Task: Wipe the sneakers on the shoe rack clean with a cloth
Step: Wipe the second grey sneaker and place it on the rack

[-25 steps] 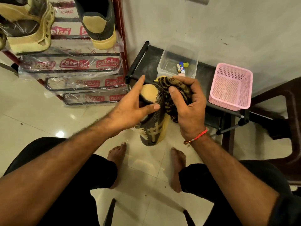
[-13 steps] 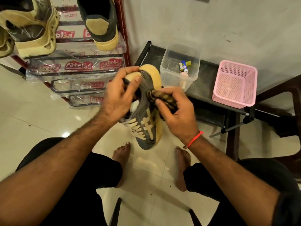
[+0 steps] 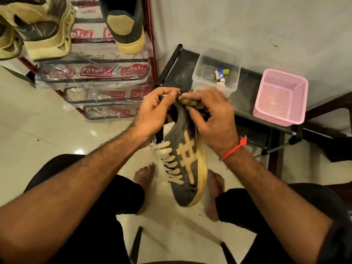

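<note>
A: How far along is the wiping?

B: Midway, I'd judge. One sneaker (image 3: 185,161) is off the rack (image 3: 150,44) and held over the floor between the knees, toe toward the person, heel up by the hands. The cloth (image 3: 192,101) is bunched at the heel collar, so that end looks like the part being worked. Whether the toe and side are already clean I can't tell.

A: And what's left?

B: At least two more shoes sit on the rack's upper shelf, a dark one (image 3: 125,25) with a tan heel and a chunky pale one (image 3: 45,33). Neither shows if it has been wiped.

A: The hands?

B: The left hand (image 3: 154,115) grips the heel rim, fingers (image 3: 167,92) curled over the collar, thumb side inside the opening. The right hand (image 3: 211,119) has its fingers curled round the cloth, pressing it against the heel's outer side. It's slightly blurred, so the exact pinch isn't clear.
</note>
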